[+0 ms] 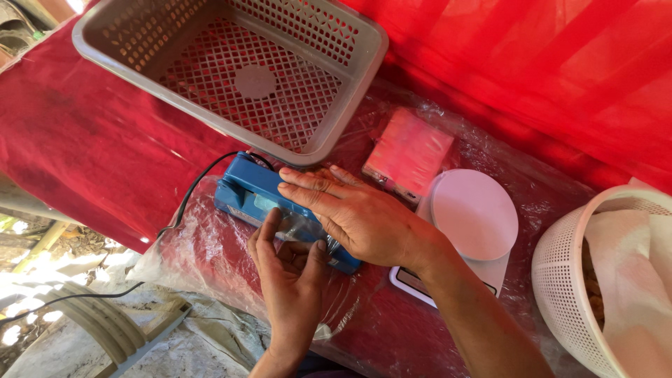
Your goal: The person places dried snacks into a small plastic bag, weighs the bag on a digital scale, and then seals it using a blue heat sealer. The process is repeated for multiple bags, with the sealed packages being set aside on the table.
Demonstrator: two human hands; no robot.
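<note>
Pressing down from above in the head view, the right hand [357,213] lies flat with its fingers stretched out and close together across the top of a blue heat sealer [260,201], gripping nothing but bearing on its bar. The left hand [290,276] sits just below it, fingers bent and loosely pinched on a clear plastic bag [308,234] whose edge runs under the sealer's bar; the right hand hides most of that bar and the bag's mouth. The sealer rests on a clear plastic sheet [210,259] spread over a red cloth [84,147], and a black cord [185,199] leads off from its left end toward the ground. Just behind the sealer stands a grey perforated basket [350,84], its corner nearly touching the machine. To the right lie a pink packet [409,152] and, beside it, a white kitchen scale [476,217] partly covered by the right forearm. At the far right edge stands a white round basket [567,280] lined with white cloth.
</note>
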